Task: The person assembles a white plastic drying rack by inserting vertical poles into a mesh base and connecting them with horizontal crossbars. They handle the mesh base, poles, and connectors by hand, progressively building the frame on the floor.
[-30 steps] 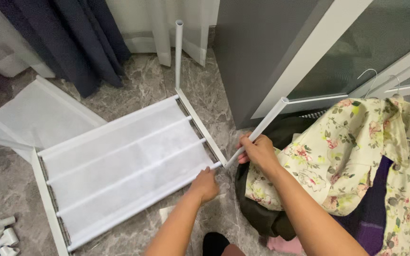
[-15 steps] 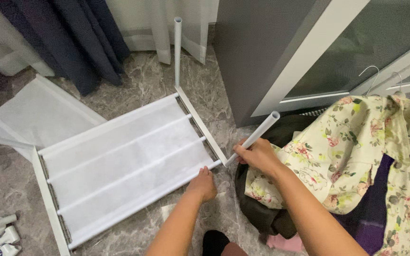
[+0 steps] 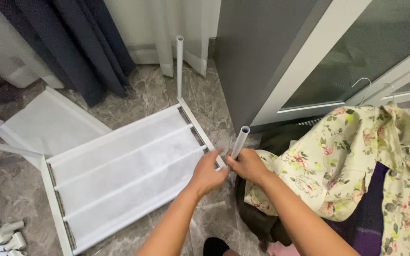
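Tube (image 3: 239, 141) pinched in my right hand (image 3: 248, 165), left hand (image 3: 207, 173) clamping shelf frame (image 3: 196, 127) corner; tilted tube may miss socket, jam, pinch fingertips.

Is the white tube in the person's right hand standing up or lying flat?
Nearly upright. The white tube points its open end up, leaning slightly, with the right hand gripping its base at the shelf frame corner.

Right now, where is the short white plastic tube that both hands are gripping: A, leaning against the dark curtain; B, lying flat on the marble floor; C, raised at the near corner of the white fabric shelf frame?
C: the short white plastic tube rises from the white fabric shelf frame corner, right hand and left hand gripping its base.
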